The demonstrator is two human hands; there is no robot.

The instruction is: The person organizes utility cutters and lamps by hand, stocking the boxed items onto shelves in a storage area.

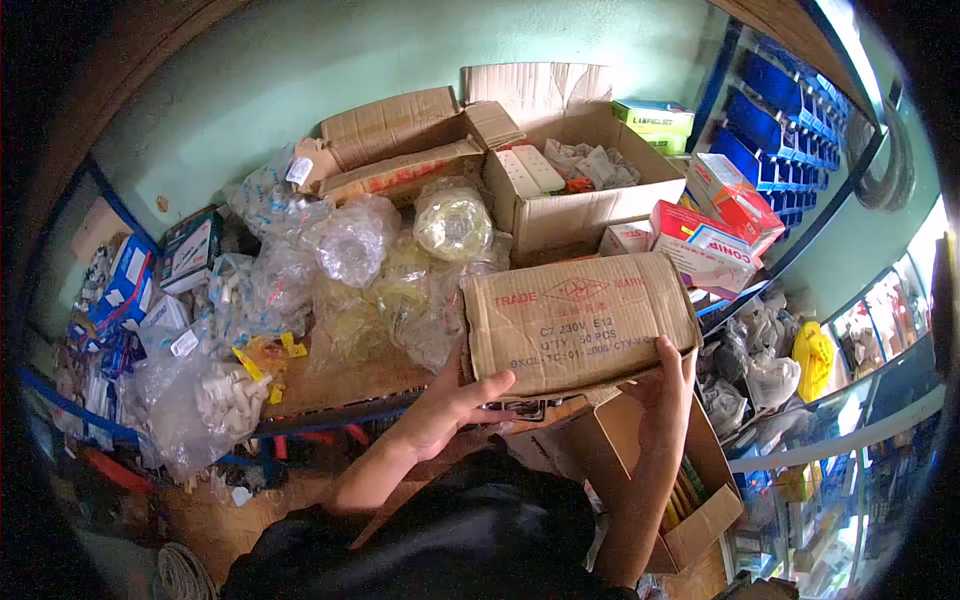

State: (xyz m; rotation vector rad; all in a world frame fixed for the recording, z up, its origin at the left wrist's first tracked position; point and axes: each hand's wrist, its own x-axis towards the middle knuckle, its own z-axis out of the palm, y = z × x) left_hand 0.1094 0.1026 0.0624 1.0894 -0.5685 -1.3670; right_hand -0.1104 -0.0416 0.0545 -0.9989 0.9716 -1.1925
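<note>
Between both hands I hold a closed brown cardboard box point(580, 312), printed with "TRADE MARK" in red and "C7 230V E12" in dark letters. My left hand point(450, 405) grips its lower left corner, thumb along the front edge. At the lower right corner, my right hand point(664, 395) supports it from below with the thumb on the printed face. The box is raised in front of the shelf, tilted slightly. Behind it stands a larger open carton point(590, 220) with white power strips point(530, 170) and plastic-wrapped pieces inside.
Clear plastic bags point(350, 245) with rolled items crowd the shelf point(370, 380) to the left. Red and white boxes point(705, 245) stand at the right, below blue bins point(770, 120). An open carton point(715, 515) sits low beside my right arm, near a glass counter point(850, 500).
</note>
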